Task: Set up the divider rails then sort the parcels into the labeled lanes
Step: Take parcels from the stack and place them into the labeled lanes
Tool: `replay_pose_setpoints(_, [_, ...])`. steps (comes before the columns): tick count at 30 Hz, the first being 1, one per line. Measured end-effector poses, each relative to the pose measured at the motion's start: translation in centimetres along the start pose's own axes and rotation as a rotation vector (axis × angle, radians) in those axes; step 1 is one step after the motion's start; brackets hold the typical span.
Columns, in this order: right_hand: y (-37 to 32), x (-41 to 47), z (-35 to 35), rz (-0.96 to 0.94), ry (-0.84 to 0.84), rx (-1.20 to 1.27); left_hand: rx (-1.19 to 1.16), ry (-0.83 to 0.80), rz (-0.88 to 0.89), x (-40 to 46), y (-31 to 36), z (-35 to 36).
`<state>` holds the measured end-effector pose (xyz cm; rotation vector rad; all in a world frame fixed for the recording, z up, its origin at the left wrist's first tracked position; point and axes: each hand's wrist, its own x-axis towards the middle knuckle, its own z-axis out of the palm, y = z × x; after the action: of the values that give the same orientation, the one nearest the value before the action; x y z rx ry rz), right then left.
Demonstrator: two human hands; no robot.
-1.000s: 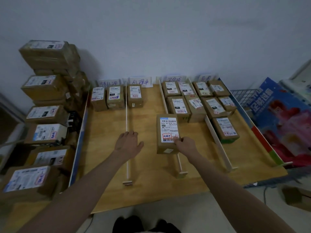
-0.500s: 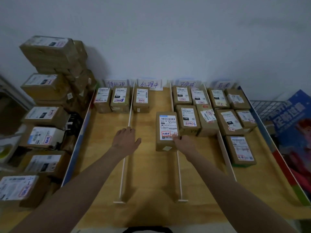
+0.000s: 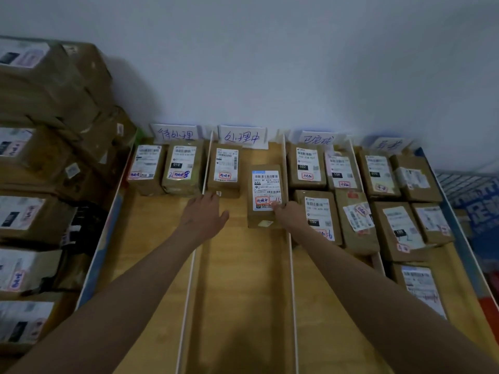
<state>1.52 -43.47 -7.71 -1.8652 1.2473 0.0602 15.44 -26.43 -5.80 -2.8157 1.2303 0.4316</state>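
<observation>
Flat brown parcel bears white barcode label, red stamp.

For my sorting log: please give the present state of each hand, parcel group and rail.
Left hand: open, flat over left rail.
Right hand: fingers on blue-label parcel, second lane.
Left rail: upright.
Middle rail: upright.
First-lane parcels: two, at back.
Unsorted stack: piled off the board.

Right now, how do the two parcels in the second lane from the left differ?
The back parcel sits at the lane's far end, untouched; the front parcel sits nearer, with the right hand on its near corner. The front one's label has a blue top strip; the back one's is all white. Both are brown, with red-outlined stamps.
</observation>
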Motion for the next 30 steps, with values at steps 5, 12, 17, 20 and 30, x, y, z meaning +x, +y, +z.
replay_pose_setpoints(5, [-1.7, 5.2, 1.2, 0.048, -0.008, 0.009, -0.003, 0.009, -0.007, 3.6, -0.9, 1.0])
replay_pose_setpoints(12, [-2.2, 10.0, 3.4, 0.113, 0.014, 0.046, 0.018, 0.039, -0.012, 6.2, -2.0, 2.2])
replay_pose_setpoints(17, [-2.1, 11.6, 4.1, 0.123, 0.029, 0.066, 0.007, 0.038, -0.003, 6.5, -2.3, 3.0])
replay_pose_setpoints(20, [-2.3, 12.1, 4.2, 0.102, 0.029, 0.068, -0.004, 0.036, -0.004, 6.2, -2.5, 3.4])
replay_pose_setpoints(30, [-2.3, 6.6, 1.1, -0.074, 0.067, -0.156, 0.023, -0.021, -0.032, 3.2, -2.1, 1.9])
